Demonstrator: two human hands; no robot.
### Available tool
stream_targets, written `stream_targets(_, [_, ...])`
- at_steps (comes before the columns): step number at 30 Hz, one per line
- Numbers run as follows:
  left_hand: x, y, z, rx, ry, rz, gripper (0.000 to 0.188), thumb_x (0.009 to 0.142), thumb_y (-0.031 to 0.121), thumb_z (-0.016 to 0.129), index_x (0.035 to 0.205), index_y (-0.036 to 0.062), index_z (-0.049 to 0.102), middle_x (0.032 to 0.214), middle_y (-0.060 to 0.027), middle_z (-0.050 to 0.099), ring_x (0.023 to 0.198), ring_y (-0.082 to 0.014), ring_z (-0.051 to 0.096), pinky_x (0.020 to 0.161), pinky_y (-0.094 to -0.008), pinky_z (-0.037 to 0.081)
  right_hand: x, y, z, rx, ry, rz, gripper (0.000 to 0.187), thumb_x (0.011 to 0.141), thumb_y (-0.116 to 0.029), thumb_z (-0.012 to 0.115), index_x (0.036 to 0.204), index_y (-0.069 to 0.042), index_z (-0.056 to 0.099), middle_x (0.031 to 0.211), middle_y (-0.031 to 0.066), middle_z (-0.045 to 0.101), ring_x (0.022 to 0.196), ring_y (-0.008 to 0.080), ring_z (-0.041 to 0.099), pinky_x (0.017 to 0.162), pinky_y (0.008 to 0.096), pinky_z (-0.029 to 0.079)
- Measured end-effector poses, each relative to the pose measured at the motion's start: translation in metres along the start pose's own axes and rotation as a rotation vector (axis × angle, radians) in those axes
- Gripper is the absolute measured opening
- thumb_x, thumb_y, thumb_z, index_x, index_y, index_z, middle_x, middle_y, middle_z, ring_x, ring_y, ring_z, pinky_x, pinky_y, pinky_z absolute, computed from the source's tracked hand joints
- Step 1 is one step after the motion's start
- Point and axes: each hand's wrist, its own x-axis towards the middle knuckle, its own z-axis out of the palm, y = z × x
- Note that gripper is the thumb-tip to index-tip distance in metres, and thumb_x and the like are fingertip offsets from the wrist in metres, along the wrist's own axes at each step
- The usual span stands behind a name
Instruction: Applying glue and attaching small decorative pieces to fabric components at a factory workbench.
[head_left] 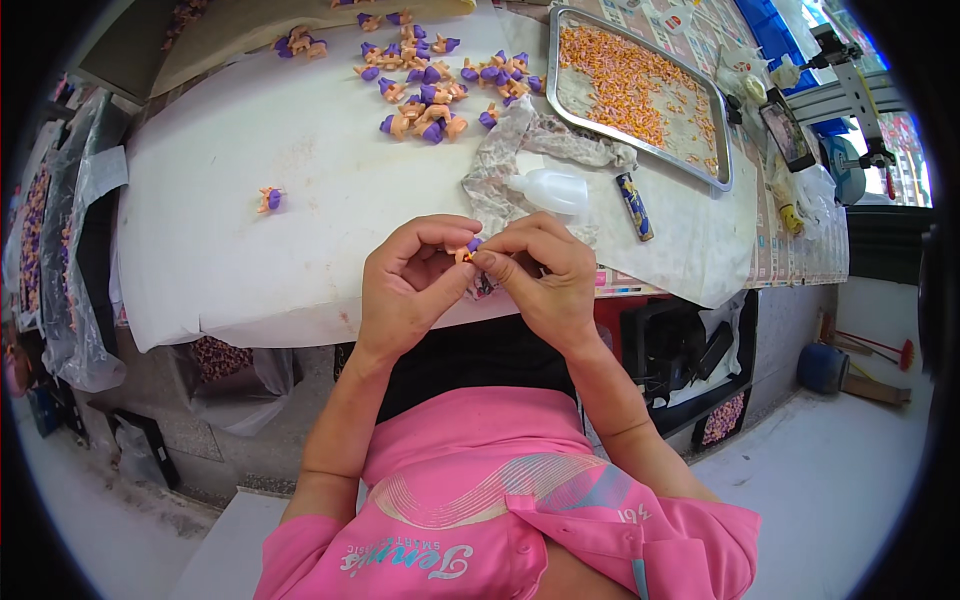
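Left hand (405,290) and right hand (550,280) both pinch one small figurine (474,244), thumb to fingertips, centre of frame. Figurine: peach body, purple part on top, mostly hidden by fingers. White bottle (555,190) just above right hand, blue cylinder (634,207) right of it. Peach-purple pile (430,95) top centre; metal tray (640,149) of orange bits (625,85) upper right.
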Motion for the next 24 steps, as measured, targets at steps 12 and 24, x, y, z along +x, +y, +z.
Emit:
stream_targets(12, [-0.0072,-0.0095,-0.0020,0.053,0.047,0.092,0.019,0.084,-0.012,0.058,0.100,-0.0032,0.061,0.112,-0.0148,0.060,0.094,-0.0135,0.062,0.079,-0.0256,0.054,-0.0060,0.0018,0.0080,0.033,0.001,-0.007,0.011,0.077,-0.006,0.077,0.087,-0.004,0.072,0.083,0.0035,0.062,0.069,0.0102,0.057,0.058,0.0227,0.043])
stream_targets(24, [-0.0042,-0.0037,-0.0034,-0.007,0.023,0.044,0.022,0.082,-0.014,0.056,0.101,-0.0035,0.059,0.109,-0.0140,0.061,0.090,-0.0107,0.059,0.077,-0.0259,0.054,-0.0011,0.0001,-0.0012,0.082,-0.116,0.074,0.009,0.084,-0.007,0.072,0.091,-0.001,0.069,0.086,0.0049,0.063,0.074,0.0110,0.058,0.062,0.0228,0.044])
